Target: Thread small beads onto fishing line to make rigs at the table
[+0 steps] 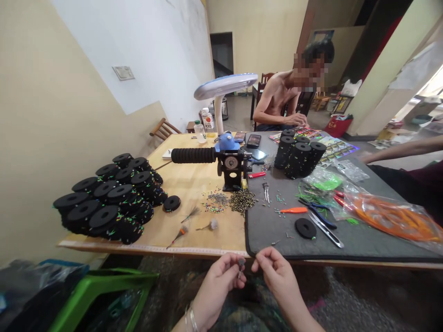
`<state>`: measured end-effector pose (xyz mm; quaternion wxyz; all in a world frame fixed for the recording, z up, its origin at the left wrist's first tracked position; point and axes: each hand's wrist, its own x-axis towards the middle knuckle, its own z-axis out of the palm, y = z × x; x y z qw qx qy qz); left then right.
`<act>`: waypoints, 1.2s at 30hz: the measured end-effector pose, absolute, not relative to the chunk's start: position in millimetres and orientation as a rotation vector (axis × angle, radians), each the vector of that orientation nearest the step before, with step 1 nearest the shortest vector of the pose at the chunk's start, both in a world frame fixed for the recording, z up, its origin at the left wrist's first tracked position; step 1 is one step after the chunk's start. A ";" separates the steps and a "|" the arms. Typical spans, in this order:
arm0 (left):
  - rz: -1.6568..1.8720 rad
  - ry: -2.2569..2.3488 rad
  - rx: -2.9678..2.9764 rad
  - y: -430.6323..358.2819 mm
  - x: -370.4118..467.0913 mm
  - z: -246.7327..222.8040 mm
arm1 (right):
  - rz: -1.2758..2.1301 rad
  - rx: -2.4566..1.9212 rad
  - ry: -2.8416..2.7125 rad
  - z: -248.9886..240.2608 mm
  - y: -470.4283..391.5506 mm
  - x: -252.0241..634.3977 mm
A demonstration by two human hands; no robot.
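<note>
Close to the table's front edge, my left hand (221, 282) pinches a small grey piece with a thin metallic end (241, 263) between thumb and fingers. My right hand (277, 276) is just beside it, thumb and forefinger pressed together; whatever they hold is too fine to make out. Beyond the hands lie a black foam ring (305, 228), an orange-handled tool (294, 210), silver tweezers (326, 230) and dark blue pliers (320, 214). To the left are a heap of small brass-coloured parts (242, 201), coloured beads (214, 206) and a feathery, orange-tipped piece (180, 235).
Stacked black foam spools (104, 216) cover the table's left side. A winding device (231, 168) with a black foam roll stands mid-table before a lamp (224, 87). More spools (302, 159) and bagged orange strands (391, 214) sit right. A person (277, 99) works opposite; another's arm (404, 150) shows right.
</note>
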<state>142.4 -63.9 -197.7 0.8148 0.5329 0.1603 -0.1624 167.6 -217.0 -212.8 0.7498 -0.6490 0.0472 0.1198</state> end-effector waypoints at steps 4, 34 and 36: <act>-0.354 0.367 1.092 -65.5 136.4 -194.7 | 0.232 -1.449 0.116 -211.6 -217.9 164.6; -0.235 0.277 1.441 -81.5 130.5 -217.0 | 0.226 -1.709 -0.101 -225.8 -213.8 154.2; -0.228 0.280 1.414 -82.7 130.7 -218.3 | 0.239 -1.691 -0.091 -226.4 -212.6 154.6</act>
